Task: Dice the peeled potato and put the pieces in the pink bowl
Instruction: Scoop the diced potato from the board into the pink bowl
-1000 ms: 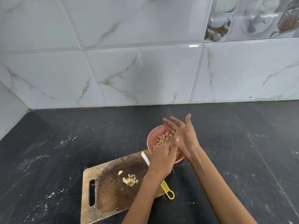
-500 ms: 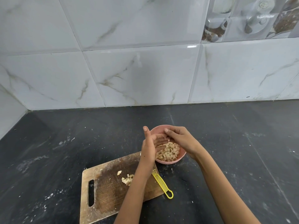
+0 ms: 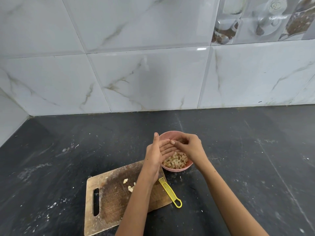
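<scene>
The pink bowl (image 3: 172, 169) stands on the dark counter just beyond the wooden cutting board (image 3: 110, 196). Diced potato pieces (image 3: 175, 161) fill its near half. Over the bowl my left hand (image 3: 156, 154) is held flat, palm facing right, fingers straight. My right hand (image 3: 187, 147) hovers above the bowl with bent fingers, its fingertips brushing the left palm. A few potato bits (image 3: 130, 185) lie on the board, partly hidden by my left forearm. A knife with a yellow handle (image 3: 170, 193) lies at the board's right edge.
The dark counter (image 3: 247, 159) stretches left and right, dusted with white specks. A marble-tiled wall (image 3: 153, 74) rises behind it and turns a corner at the far left.
Both hands have stayed over the bowl. The left hand turned from palm-down to upright and flat, and the right hand curled over it, wiping pieces off into the bowl.
</scene>
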A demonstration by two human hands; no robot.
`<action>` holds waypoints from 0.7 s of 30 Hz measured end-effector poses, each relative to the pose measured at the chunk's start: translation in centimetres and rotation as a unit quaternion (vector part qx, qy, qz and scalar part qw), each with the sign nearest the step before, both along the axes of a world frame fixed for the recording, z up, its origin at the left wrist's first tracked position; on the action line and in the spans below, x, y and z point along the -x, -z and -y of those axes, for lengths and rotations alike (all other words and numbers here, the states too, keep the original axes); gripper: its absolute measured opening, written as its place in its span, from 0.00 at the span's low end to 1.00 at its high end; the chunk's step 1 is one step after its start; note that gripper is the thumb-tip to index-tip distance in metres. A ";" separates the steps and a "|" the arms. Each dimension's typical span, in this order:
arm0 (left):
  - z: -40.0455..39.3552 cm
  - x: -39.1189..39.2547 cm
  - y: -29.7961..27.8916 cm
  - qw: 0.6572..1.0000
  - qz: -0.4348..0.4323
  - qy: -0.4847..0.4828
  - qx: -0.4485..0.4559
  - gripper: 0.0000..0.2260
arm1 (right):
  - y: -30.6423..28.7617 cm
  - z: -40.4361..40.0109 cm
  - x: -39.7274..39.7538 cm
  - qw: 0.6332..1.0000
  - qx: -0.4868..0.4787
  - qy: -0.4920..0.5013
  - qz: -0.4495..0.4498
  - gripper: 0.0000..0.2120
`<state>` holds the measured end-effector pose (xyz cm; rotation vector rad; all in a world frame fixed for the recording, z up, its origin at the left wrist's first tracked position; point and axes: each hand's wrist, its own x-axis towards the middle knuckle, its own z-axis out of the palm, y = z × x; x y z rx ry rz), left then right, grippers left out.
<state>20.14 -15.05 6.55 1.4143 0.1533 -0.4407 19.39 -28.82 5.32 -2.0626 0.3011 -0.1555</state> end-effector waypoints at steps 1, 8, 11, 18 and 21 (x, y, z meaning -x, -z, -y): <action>-0.2 0.0 0.0 1.000 -0.001 -0.011 -0.004 0.25 | -0.1 0.2 0.0 1.000 0.004 0.010 -0.008 0.01; -0.4 0.3 -0.6 0.998 0.020 -0.021 -0.054 0.17 | -1.3 0.9 -0.2 0.989 0.129 -0.066 -0.042 0.15; -0.5 0.8 -1.0 0.994 0.063 -0.027 -0.090 0.15 | -1.3 0.6 -0.1 0.983 0.182 -0.007 0.030 0.06; -1.7 2.1 -1.5 0.991 0.085 -0.036 -0.099 0.14 | -0.5 -0.3 -0.3 0.974 0.214 -0.077 -0.016 0.10; -2.2 2.7 -1.5 0.990 0.093 -0.036 -0.099 0.14 | -0.7 -0.7 0.1 0.974 0.221 -0.029 0.049 0.03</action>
